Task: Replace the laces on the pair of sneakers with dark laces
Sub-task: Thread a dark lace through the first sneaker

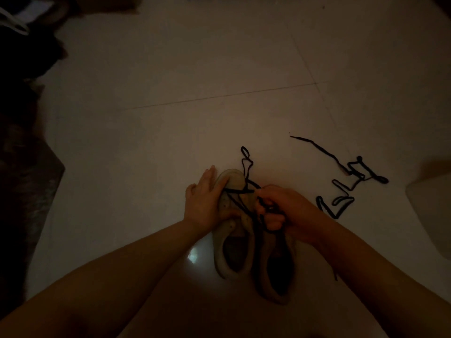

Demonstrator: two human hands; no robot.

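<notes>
Right hand (280, 211): fingers curled tight round a strand of the dark lace (238, 191), pinched just beside the eyelets of the left sneaker (233, 223). Left hand (207, 198): laid over that sneaker's toe and outer side, fingers mostly straight along the upper, thumb tucked underneath at the vamp, steadying rather than pinching (exact thumb contact hard to read in this dim light).

Progress, as a judgement: early to middle. One bar of dark lace crossing the lowest eyelets, a diagonal running up toward the right hand, one free end trailing in loops past the toe onto the floor (170, 93). Upper eyelets apparently unthreaded yet. Right sneaker (275, 264) lying touching the first, partly under the right wrist; no lacing discernible on it, though too dark to be sure. Second dark lace (346, 191) loose in zigzags on the tiles, well apart to the right, evidently waiting for that shoe. No old laces identifiable anywhere.

Containers: none clearly in use. A pale object (432, 203) at the right edge, unidentifiable, contents not visible. Dark clutter (22, 69) along the left edge, too murky to name.
</notes>
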